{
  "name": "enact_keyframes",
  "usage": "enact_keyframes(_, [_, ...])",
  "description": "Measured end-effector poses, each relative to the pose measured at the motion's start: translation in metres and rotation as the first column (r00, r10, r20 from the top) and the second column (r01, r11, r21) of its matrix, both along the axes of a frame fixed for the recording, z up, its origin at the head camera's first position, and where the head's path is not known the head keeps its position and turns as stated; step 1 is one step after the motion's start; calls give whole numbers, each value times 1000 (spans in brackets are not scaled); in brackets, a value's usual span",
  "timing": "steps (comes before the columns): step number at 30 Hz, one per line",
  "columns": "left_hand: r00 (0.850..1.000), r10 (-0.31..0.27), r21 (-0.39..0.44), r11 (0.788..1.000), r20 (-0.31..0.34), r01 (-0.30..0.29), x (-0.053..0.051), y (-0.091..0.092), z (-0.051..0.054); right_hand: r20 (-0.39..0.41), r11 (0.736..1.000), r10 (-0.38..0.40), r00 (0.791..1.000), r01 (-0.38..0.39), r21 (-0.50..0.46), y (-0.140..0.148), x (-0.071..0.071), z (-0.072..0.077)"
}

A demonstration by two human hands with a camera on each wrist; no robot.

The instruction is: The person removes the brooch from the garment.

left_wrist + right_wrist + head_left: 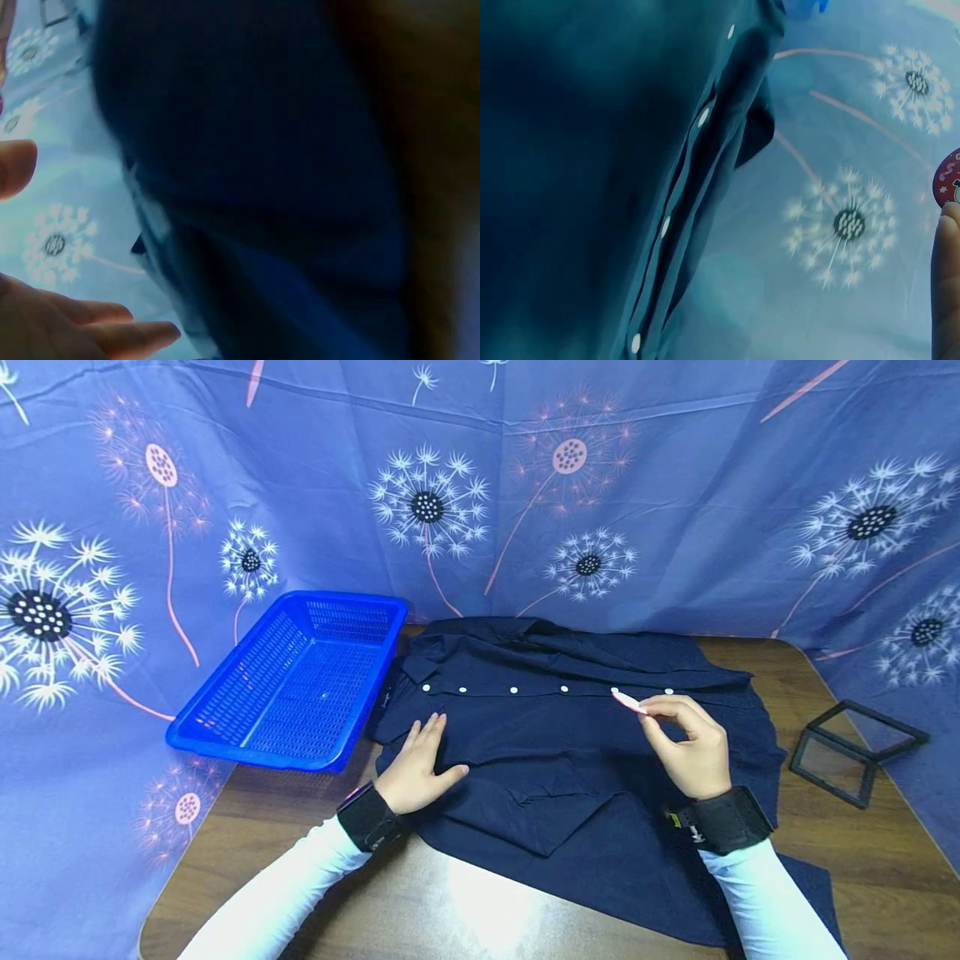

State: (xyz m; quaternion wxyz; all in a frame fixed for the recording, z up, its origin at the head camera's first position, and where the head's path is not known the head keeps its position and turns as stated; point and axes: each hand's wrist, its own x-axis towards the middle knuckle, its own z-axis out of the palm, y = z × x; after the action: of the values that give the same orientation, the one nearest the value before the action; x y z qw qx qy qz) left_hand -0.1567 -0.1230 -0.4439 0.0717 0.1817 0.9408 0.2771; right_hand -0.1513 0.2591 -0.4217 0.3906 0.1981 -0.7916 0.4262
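Note:
A dark navy shirt (517, 731) with a row of white buttons lies spread on the table, collar toward the left. My right hand (690, 750) pinches a small round badge (628, 702) between thumb and fingertips, over the button row. Its pale side shows in the head view; the right wrist view catches the badge's red printed face (948, 180) at its edge. At the shirt's left part is my left hand (420, 774), fingers straight and thumb spread, holding nothing. Whether its palm touches the cloth I cannot tell.
A blue plastic basket (258, 757) stands at the table's left. Two joined black square frames (836, 768) with see-through panes lie at the right. Behind the wooden table (892, 860) hangs a blue dandelion-print cloth (315, 468).

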Motion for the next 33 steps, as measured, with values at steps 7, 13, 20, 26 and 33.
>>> enact_keyframes(7, [999, -18, -110, 994, 50, 23, 0, -1, -6, 39, 993, -80, 996, 83, -85, 28, 4, -7])
enact_keyframes(13, [991, -50, -204, 976, 124, 74, 1, 0, -8, 130, 972, -119, 984, 142, -185, 55, 9, -11])
enact_keyframes(20, [995, -43, -294, 953, 89, 68, 2, 3, -12, 167, 935, -51, 985, 105, -338, 84, 10, -10])
enact_keyframes(26, [995, -36, -317, 946, 91, 63, 2, 3, -12, 200, 868, -22, 980, 118, -483, 104, 10, -8])
enact_keyframes(33, [995, -39, -322, 944, 95, 68, 4, 1, -15, 255, 794, -36, 966, 183, -580, 127, 13, -2])
